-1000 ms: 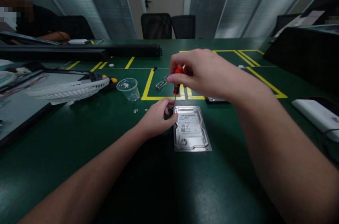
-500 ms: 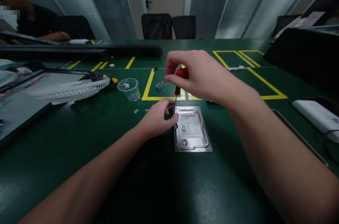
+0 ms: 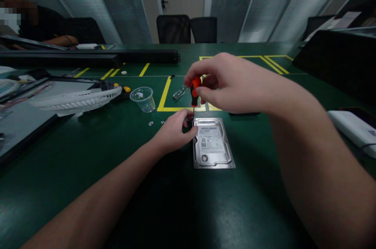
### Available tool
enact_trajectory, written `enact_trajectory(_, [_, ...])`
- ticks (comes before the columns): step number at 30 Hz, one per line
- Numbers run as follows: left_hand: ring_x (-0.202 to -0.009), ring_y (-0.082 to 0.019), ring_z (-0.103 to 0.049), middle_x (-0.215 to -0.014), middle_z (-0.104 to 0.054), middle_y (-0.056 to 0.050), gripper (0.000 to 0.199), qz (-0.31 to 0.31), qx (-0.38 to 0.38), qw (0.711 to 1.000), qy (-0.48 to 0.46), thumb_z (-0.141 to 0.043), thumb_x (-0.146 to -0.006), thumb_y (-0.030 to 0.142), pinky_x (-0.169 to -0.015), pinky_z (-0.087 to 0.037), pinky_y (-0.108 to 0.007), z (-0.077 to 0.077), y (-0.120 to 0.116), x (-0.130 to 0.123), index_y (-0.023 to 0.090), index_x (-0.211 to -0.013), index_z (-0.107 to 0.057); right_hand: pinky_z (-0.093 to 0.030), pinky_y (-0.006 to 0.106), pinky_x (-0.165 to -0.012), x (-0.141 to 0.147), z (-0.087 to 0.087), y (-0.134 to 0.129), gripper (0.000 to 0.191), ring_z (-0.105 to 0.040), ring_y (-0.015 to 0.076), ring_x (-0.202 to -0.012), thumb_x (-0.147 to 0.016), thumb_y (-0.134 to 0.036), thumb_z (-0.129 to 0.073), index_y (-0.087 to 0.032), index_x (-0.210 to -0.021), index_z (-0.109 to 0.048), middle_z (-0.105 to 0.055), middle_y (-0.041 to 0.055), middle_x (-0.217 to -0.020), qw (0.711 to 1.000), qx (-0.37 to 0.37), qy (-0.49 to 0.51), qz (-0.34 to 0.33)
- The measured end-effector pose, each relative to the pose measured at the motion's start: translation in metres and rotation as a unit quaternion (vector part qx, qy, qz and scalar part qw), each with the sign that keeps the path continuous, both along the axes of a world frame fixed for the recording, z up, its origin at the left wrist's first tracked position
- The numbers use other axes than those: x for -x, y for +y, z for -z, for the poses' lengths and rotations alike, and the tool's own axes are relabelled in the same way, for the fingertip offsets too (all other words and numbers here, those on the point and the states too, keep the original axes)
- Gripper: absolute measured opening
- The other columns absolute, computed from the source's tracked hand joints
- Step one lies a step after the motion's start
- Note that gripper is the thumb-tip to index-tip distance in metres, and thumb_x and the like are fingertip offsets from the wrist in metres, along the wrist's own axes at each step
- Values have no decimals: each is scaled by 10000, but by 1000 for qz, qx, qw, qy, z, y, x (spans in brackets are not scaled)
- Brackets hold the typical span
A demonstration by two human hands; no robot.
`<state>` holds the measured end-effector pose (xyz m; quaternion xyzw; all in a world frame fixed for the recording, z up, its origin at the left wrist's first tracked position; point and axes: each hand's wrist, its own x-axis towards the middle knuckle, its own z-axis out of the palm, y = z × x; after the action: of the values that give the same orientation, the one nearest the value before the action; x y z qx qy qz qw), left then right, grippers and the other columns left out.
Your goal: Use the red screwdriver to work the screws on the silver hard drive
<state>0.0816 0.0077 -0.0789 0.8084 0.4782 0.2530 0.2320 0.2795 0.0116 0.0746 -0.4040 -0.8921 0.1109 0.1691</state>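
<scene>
Here, gripping a red-and-black screwdriver [image 3: 194, 98] in the right hand [image 3: 221, 84], aimed down at the far left corner of a silver hard drive [image 3: 213, 146] flat on a green table [image 3: 182, 206]. Touching the drive's left edge with the left hand [image 3: 175, 130]; cannot tell whether grasping it. Leftward, over to tiny pale pieces [image 3: 150, 123], then a clear cup [image 3: 145, 104].

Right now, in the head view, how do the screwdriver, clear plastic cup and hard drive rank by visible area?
1. Hard drive
2. Clear plastic cup
3. Red-and-black screwdriver, partly covered by the right hand

The drive lies nearer the camera than the cup, enlarging it somewhat.
</scene>
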Motion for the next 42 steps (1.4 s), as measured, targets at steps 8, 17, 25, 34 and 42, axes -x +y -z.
enact_trajectory(8, [-866,-222,-641,-1003,-686,-85,376,-6,1,1000,0,-661,-908,349,-826,-499,-392,0,0,0,145,-1223,-630,-489,352,-761,0,2,2,312,-735,241,-921,-999,-281,-606,-304,-1292,-708,-795,46,-1129,1000,-20,10,2])
enact_trajectory(17, [-872,-221,-633,-1002,-682,-84,394,-1,1,1000,-6,-655,-915,361,-823,-498,-402,1,1,1,140,-1241,-625,-457,353,-761,-1,4,2,325,-707,236,-889,-1021,-366,-621,-328,-1341,-658,-781,42,-1083,999,-44,-3,23])
enact_trajectory(25, [-886,-221,-642,-1028,-691,-86,366,4,0,1000,-7,-650,-917,359,-836,-502,-401,0,0,1,165,-1225,-607,-406,330,-706,0,4,5,209,-669,218,-852,-1012,-418,-624,-266,-1123,-714,-758,46,-993,998,-59,-23,16])
enact_trajectory(34, [-867,-219,-646,-1030,-696,-87,358,1,3,1000,-8,-655,-912,351,-821,-515,-394,-2,-1,1,163,-1213,-611,-387,332,-647,1,3,4,289,-672,216,-786,-932,-520,-720,-238,-978,-680,-752,46,-898,998,-49,-5,35])
enact_trajectory(42, [-865,-217,-639,-1044,-699,-93,356,3,5,1000,-2,-655,-916,341,-822,-513,-391,-4,-2,-1,162,-1222,-615,-406,325,-673,3,4,2,177,-655,200,-787,-924,-398,-708,-237,-946,-640,-748,43,-942,998,-67,11,13])
